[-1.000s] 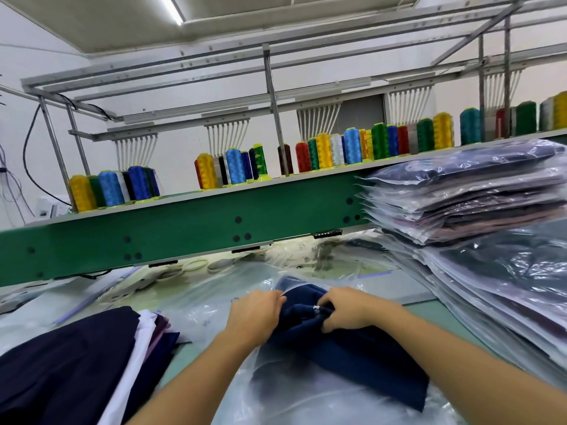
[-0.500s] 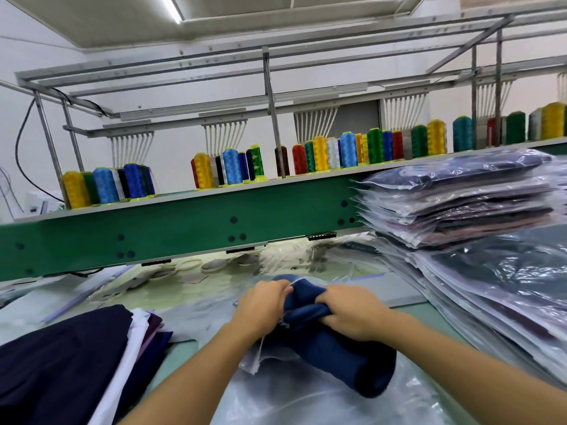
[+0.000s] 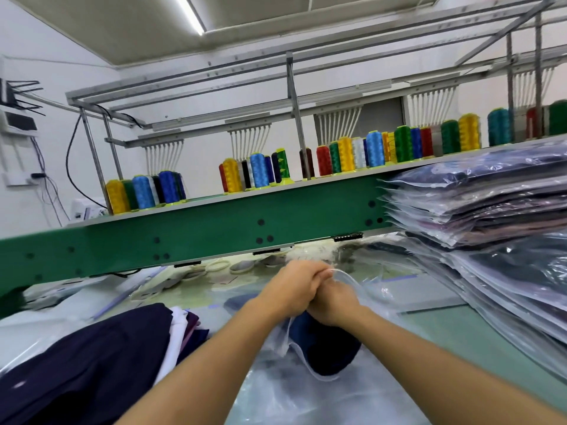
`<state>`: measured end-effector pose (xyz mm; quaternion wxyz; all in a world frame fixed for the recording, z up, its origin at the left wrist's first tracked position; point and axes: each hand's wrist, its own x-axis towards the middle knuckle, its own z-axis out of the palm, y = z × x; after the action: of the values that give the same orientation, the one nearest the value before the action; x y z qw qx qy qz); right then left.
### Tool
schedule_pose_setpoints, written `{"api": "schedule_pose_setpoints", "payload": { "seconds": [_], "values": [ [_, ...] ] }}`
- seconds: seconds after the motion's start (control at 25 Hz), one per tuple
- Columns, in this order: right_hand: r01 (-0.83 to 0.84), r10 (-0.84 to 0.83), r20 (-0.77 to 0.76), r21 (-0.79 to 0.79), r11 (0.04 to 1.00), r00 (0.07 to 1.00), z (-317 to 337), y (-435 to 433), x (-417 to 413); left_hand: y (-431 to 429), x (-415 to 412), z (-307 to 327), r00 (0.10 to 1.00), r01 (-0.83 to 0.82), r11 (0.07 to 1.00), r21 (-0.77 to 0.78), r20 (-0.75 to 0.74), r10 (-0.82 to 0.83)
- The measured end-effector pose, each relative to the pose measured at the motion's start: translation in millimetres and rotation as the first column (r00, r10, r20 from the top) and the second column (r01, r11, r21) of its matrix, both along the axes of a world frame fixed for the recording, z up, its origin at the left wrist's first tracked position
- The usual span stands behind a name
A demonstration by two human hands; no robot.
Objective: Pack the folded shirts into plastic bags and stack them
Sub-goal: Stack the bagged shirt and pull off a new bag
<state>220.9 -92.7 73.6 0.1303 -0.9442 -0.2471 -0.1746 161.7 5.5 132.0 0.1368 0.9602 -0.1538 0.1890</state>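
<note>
A folded navy blue shirt (image 3: 325,348) hangs inside a clear plastic bag (image 3: 306,371) lifted off the table at the centre. My left hand (image 3: 294,286) and my right hand (image 3: 334,305) are pressed together above it, both gripping the bag's open top edge, which loops up to the right of my fingers. At the right a tall stack of bagged shirts (image 3: 491,216) leans toward the centre. A pile of unbagged folded shirts (image 3: 92,360), dark navy with white and purple edges, lies at the lower left.
A green machine beam (image 3: 190,237) crosses just behind my hands, with rows of coloured thread cones (image 3: 257,170) on top. Loose empty plastic bags (image 3: 337,403) cover the table under my arms. Small round hoops (image 3: 217,266) lie under the beam.
The shirt lay on the table with my hands bunching its top; now both hands have risen and come together on the bag's mouth, and the shirt hangs lower inside the bag.
</note>
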Motion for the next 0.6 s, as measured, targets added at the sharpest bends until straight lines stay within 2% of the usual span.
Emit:
{"api": "schedule_pose_setpoints", "payload": {
  "seconds": [0.08, 0.12, 0.2, 0.28, 0.36, 0.48, 0.6],
  "values": [
    [0.024, -0.024, -0.008, 0.038, 0.999, 1.000, -2, 12, 6, 0, -8, 3, 1.000, 0.025, 1.000, 0.019, -0.002, -0.025],
    [0.030, -0.024, -0.039, 0.164, 0.986, 0.999, -4, 18, 11, -1, -12, 4, 0.999, 0.040, 0.999, 0.016, -0.007, -0.040],
    [0.078, -0.043, -0.089, 0.436, 0.896, 0.995, -10, 27, 16, -2, -17, 4, 0.997, 0.062, 0.998, 0.008, -0.036, -0.061],
    [0.083, 0.029, -0.195, 0.539, 0.839, 0.980, -21, 42, 15, 0, -19, -1, 0.997, 0.059, 0.996, 0.066, -0.052, -0.055],
    [0.037, 0.137, -0.284, 0.533, 0.845, 0.949, -24, 37, 17, 6, -20, -9, 0.997, 0.036, 0.992, 0.124, -0.072, -0.027],
    [0.035, 0.033, -0.264, 0.249, 0.968, 0.964, -26, 16, 16, 17, -21, -21, 0.996, 0.019, 0.994, 0.104, -0.087, -0.009],
    [0.062, -0.038, -0.223, 0.103, 0.993, 0.974, -39, -9, 21, 23, -21, -35, 0.996, 0.002, 0.996, 0.088, -0.088, 0.005]
  ]
}}
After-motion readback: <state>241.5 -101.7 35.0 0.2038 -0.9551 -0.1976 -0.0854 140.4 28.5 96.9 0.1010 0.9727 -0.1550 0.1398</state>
